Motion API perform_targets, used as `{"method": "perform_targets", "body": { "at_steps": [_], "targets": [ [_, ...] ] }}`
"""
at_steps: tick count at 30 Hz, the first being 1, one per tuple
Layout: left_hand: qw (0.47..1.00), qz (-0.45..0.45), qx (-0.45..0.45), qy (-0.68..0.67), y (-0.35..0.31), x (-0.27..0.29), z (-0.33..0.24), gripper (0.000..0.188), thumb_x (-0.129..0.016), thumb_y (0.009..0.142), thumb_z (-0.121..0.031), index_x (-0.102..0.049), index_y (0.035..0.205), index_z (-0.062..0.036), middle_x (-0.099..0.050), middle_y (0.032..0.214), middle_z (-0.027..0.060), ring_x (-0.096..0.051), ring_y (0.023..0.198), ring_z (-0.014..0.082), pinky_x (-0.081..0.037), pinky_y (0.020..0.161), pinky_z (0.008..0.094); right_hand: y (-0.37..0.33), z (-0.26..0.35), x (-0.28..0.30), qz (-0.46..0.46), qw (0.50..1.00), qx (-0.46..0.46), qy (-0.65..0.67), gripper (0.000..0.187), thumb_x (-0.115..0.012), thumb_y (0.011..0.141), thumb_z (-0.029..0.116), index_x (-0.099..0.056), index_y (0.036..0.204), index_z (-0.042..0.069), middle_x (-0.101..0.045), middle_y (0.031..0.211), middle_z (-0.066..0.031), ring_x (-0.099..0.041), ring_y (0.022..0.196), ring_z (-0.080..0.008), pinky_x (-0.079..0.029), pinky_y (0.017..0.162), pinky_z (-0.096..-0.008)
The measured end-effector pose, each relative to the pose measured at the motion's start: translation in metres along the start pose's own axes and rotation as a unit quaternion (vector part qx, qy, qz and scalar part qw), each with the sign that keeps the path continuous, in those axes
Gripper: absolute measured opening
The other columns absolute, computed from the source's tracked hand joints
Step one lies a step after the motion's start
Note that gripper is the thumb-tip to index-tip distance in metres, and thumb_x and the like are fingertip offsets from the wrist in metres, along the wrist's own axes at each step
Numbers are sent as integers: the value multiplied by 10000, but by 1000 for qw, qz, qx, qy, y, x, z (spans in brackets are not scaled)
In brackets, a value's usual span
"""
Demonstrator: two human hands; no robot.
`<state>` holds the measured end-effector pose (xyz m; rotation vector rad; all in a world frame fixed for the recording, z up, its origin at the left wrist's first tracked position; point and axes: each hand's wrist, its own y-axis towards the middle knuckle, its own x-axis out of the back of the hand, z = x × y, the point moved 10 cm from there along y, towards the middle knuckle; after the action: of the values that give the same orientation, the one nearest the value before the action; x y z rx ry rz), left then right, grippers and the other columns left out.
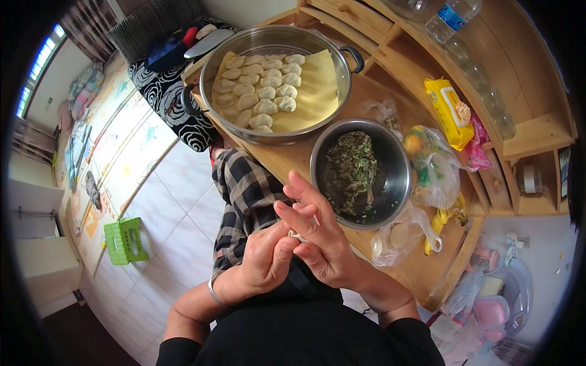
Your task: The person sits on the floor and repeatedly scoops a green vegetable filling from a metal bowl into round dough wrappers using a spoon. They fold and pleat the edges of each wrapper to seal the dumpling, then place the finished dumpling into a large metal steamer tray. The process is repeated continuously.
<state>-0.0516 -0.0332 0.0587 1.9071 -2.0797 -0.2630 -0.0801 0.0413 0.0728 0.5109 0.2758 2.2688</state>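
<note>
In front of my chest, both hands come together around a small dumpling (295, 235), mostly hidden by the fingers. My left hand (264, 256) is closed, with thumb and fingers pressed at its edge. My right hand (325, 247) pinches it from the other side, thumb low, while some of its fingers stretch upward. Beyond them stands a steel bowl (391, 160) with chopped green filling (354, 165) and a utensil partly buried in it. Farther left, a large two-handled steel steamer pot (282, 136) holds a yellow liner (320, 91) with rows of finished dumplings (265, 93).
Right of the bowl lie plastic bags of fruit (430, 165), bananas (436, 229) and a yellow wipes pack (448, 113). A wooden shelf (537, 116) with plastic bottles (452, 21) borders the wooden table (378, 97). A green stool (125, 241) stands on the tiled floor at left.
</note>
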Motion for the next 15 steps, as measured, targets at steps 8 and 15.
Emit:
{"method": "perform_targets", "body": {
  "at_steps": [8, 15],
  "targets": [
    [997, 31, -48, 46, 0, -2, -8, 349, -466, 992, -168, -520, 1219, 92, -643, 1037, 216, -654, 779, 341, -518, 679, 356, -1, 6, 1, 26, 993, 30, -107, 476, -464, 981, 399, -499, 1395, 165, -74, 1552, -281, -309, 1374, -417, -322, 1076, -475],
    [972, 20, -195, 131, -11, -5, -32, 190, -534, 902, -92, -585, 964, 80, -614, 863, 187, -619, 683, 344, -516, 572, 374, -8, 27, -11, 36, 974, 183, -130, 482, -377, 1014, 374, -508, 1371, 77, -279, 1509, -251, -356, 1362, -388, -333, 1054, -440]
  ]
}}
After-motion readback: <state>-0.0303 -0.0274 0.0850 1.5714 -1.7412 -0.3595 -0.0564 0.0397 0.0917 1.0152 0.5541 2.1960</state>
